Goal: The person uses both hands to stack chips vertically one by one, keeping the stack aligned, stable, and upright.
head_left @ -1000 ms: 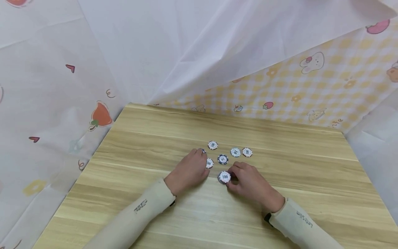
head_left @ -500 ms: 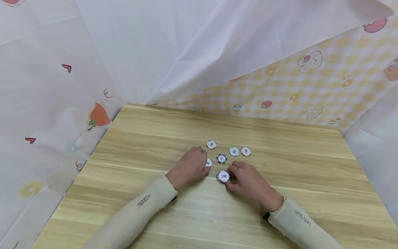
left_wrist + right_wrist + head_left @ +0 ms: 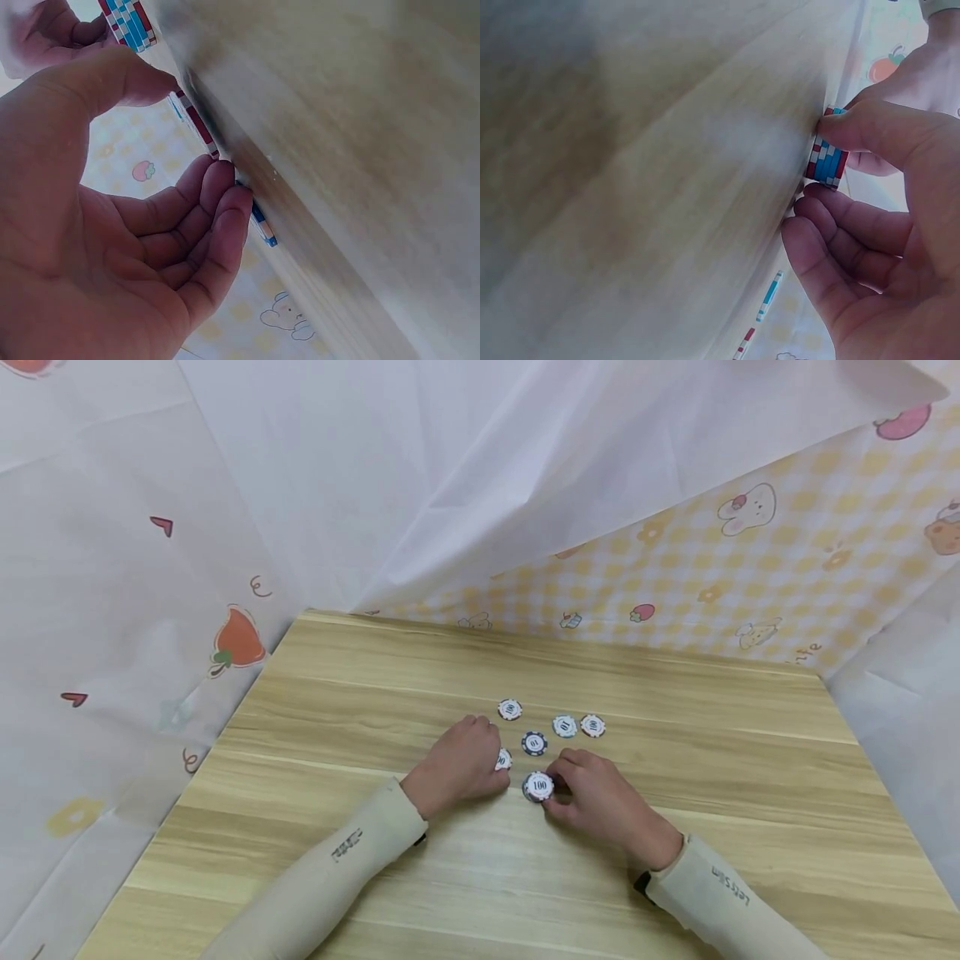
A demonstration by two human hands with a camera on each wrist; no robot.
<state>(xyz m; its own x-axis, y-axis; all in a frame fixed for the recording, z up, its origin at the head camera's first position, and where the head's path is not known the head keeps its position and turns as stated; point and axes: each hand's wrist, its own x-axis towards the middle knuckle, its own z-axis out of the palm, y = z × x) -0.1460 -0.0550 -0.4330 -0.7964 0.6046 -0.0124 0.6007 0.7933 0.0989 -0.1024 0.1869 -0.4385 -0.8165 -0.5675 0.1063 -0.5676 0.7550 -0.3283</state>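
My right hand (image 3: 603, 797) grips a stack of poker chips (image 3: 538, 786), whose top chip reads 100. In the right wrist view the stack's red, blue and white edges (image 3: 827, 154) lie between thumb and fingers. My left hand (image 3: 457, 766) pinches a single red-edged chip (image 3: 196, 124) by its rim, thumb on one side and fingertips on the other. That chip lies at or very near the tabletop; seen from the head, the hand covers part of its face (image 3: 504, 759). A blue-edged chip (image 3: 264, 226) lies just past the left fingers, hidden from the head view.
Several loose chips lie flat behind the hands: a red-edged one (image 3: 510, 709), a dark blue one (image 3: 535, 743), a light blue one (image 3: 565, 726) and another red-edged one (image 3: 592, 725). The wooden table (image 3: 360, 693) meets patterned cloth (image 3: 675, 577) at its back and sides.
The chip at my left hand has slid slightly toward me, and the left thumb has shifted with it. My right hand stays at the stack. The head view has shifted a little.
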